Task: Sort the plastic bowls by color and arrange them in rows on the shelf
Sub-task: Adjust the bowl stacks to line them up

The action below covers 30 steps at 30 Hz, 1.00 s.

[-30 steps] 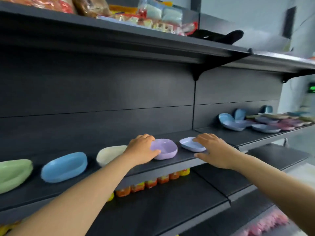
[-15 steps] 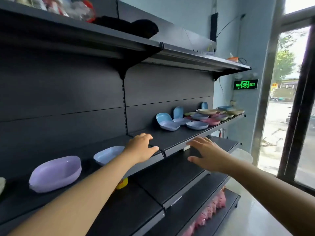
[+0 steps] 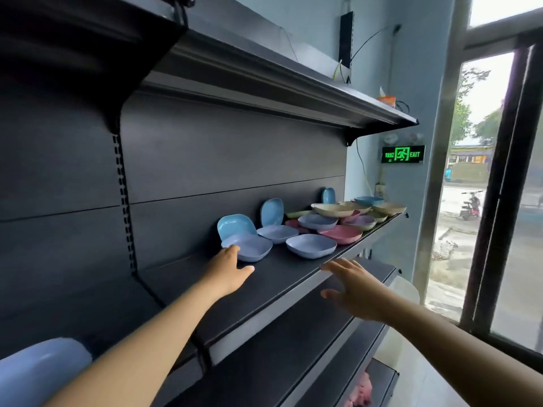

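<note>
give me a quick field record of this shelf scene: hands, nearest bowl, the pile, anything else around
left hand: fingers at the near rim of the lavender bowl, not gripping
right hand: open, fingers spread, in front of the shelf edge, holding nothing
blue bowl: tilted up against the back panel behind the lavender bowl
unsorted pile: mixed lavender, pink, cream and blue bowls, overlapping, further right on the shelf
near bowl: pale blue, blurred, lower left corner
exit sign: lit green on the wall

Head view — close, toward shelf (image 3: 273, 277)
</note>
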Each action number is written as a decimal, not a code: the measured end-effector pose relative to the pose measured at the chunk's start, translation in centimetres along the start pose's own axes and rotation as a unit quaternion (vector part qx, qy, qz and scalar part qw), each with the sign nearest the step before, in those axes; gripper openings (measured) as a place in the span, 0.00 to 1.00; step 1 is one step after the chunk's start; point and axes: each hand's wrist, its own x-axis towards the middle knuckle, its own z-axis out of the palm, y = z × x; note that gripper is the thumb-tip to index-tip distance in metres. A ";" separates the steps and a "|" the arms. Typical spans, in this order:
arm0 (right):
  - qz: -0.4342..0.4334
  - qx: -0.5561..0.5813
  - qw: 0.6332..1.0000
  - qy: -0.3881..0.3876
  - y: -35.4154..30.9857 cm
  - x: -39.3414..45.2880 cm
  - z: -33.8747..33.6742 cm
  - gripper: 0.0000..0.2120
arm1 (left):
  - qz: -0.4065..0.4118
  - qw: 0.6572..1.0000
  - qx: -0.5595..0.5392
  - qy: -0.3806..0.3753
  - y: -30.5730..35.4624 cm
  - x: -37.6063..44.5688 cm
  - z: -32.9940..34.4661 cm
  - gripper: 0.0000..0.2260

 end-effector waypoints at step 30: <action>-0.031 0.214 0.965 -0.151 17.9 29.2 6.7 0.49 | -0.387 0.863 -0.253 0.207 -1.9 19.8 10.7 0.22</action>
